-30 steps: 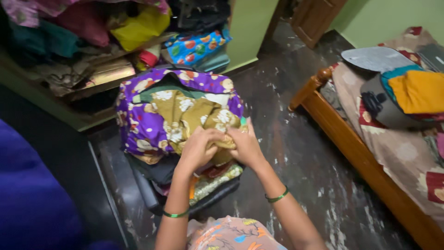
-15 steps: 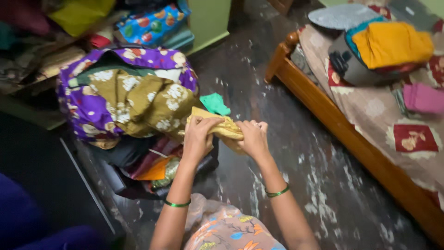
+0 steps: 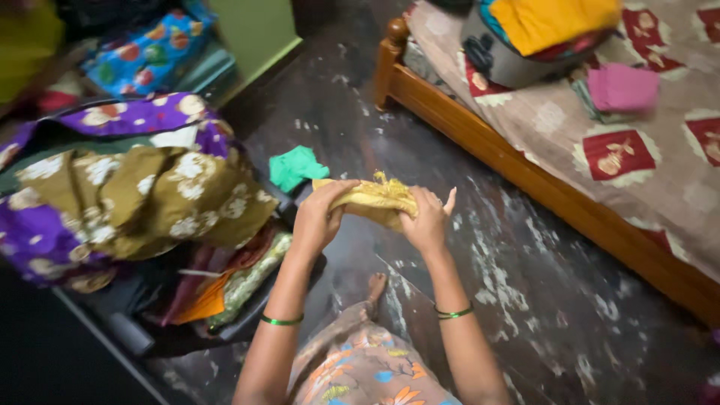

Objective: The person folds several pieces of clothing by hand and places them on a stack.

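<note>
Both my hands are clamped on a small yellow cloth (image 3: 373, 201), holding it up in front of me over the dark floor (image 3: 525, 247). My left hand (image 3: 318, 217) has the left end bunched in a fist, and my right hand (image 3: 427, 219) pinches the right end with the thumb and a couple of fingers while the other fingers stick up loose. The hands are slightly apart, so the cloth sits stretched between them, looks like that keeps it from flopping and lets me see how it's folded.

To the left there's an open suitcase (image 3: 135, 337) stuffed with clothes, and an olive flowered cloth (image 3: 142, 199) is heaped on top of a purple flowered one (image 3: 45, 240), spilling over the edge since the pile is way too tall. A little green cloth (image 3: 296, 166) lies on the floor just beside that pile, near my left hand. Far left, a bright blue printed bag (image 3: 150, 56) sits on a shelf.

On the right is a wooden bed (image 3: 525, 180) with a patterned sheet. A grey bag with an orange cloth (image 3: 551, 21) on it rests at the far end, and a folded pink cloth (image 3: 622, 86) is beside it, well apart from my hands.
</note>
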